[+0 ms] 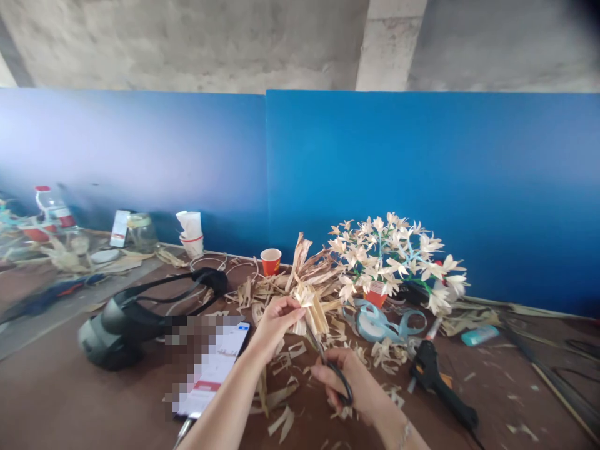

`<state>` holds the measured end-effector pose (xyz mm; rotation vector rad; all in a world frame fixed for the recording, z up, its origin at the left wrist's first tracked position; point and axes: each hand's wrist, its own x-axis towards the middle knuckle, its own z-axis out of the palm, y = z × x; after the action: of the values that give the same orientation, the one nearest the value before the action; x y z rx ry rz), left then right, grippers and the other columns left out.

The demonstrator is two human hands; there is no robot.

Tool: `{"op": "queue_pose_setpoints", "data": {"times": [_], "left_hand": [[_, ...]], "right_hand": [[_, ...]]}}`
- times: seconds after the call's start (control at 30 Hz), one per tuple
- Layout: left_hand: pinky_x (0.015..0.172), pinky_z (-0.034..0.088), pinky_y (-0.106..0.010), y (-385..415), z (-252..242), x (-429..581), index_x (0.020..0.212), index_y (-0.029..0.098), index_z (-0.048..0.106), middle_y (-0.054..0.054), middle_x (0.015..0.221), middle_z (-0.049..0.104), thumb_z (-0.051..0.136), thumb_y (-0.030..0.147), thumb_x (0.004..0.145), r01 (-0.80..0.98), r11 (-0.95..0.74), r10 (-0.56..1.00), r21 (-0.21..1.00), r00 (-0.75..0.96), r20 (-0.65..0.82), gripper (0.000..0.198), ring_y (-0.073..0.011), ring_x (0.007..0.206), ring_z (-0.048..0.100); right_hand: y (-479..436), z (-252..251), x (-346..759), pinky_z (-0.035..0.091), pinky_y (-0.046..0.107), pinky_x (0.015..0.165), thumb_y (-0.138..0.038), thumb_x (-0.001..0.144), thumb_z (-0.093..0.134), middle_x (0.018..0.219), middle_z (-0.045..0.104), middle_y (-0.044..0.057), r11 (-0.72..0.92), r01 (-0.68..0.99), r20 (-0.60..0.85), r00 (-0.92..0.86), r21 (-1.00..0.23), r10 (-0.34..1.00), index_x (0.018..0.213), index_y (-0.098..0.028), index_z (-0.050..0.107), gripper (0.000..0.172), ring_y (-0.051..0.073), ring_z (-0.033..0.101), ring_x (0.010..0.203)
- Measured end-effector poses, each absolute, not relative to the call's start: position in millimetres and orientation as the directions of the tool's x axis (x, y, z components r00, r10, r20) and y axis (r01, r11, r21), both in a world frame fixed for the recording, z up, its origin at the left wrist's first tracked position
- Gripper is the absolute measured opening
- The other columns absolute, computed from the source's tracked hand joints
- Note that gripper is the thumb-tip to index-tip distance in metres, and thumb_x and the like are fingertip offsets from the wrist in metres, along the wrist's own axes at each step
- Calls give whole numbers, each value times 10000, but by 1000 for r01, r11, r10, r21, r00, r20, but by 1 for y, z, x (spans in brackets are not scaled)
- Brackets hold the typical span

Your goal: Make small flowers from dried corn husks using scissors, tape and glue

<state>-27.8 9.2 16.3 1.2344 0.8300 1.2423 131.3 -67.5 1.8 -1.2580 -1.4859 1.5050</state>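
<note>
My left hand (276, 319) is closed in a pinch on a small pale corn-husk flower (304, 299), held up over the brown table (70, 400). Lower and to the right, my right hand (349, 384) grips black-handled scissors (330, 362), their blades pointing up toward the flower's base. Husk scraps (285, 400) lie on the table under both hands. Behind the hands sits a heap of dried corn husks (304, 269).
A bouquet of husk flowers (394, 256) stands in a red cup behind. A black glue gun (435, 381) and a teal ribbon (375, 322) lie right. A phone (215, 369) and black headset (122, 325) lie left; a red paper cup (270, 260) stands by the blue wall.
</note>
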Motion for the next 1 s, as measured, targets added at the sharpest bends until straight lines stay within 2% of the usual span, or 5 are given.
{"op": "queue_pose_setpoints", "data": {"times": [0.23, 0.5, 0.63, 0.77, 1.0], "left_hand": [[413, 245, -159, 12, 13, -29, 650, 143, 535, 61, 502, 480, 709, 336, 596, -240, -95, 966, 966, 211, 147, 265, -38, 428, 377], [440, 306, -174, 9, 18, -30, 637, 145, 536, 44, 494, 526, 710, 329, 590, -212, -79, 971, 974, 206, 124, 257, -55, 428, 428], [442, 312, -179, 15, 12, -30, 647, 139, 574, 37, 497, 541, 698, 346, 580, -146, -160, 982, 976, 75, 172, 251, -70, 440, 452], [439, 300, -180, 22, 5, -32, 637, 142, 593, 38, 497, 533, 666, 338, 606, 5, -272, 961, 962, -54, 272, 212, -75, 443, 442], [485, 331, -196, 19, 9, -30, 617, 151, 603, 14, 547, 555, 626, 311, 647, 133, -367, 928, 921, -7, 371, 164, -104, 497, 472]], "right_hand": [[-65, -1, 137, 264, 136, 295, -514, 687, 593, 345, 463, -69, -98, 147, -149, -392, -984, 908, 692, -140, 507, 384, 39, 373, 265], [-68, 6, 138, 279, 143, 305, -505, 675, 605, 354, 473, -61, -133, 193, -194, -348, -972, 917, 683, -137, 514, 379, 43, 372, 271], [-68, 6, 137, 281, 147, 331, -464, 660, 627, 391, 522, -43, -139, 205, -207, -362, -969, 909, 705, -140, 526, 343, 53, 415, 301], [-66, 0, 134, 321, 157, 348, -417, 669, 609, 387, 510, -52, -107, 249, -192, -345, -963, 919, 703, -146, 524, 287, 66, 438, 324], [-67, -2, 129, 321, 150, 309, -338, 662, 599, 408, 498, -58, -57, 335, -158, -281, -940, 947, 651, -158, 531, 192, 69, 439, 326]]}}
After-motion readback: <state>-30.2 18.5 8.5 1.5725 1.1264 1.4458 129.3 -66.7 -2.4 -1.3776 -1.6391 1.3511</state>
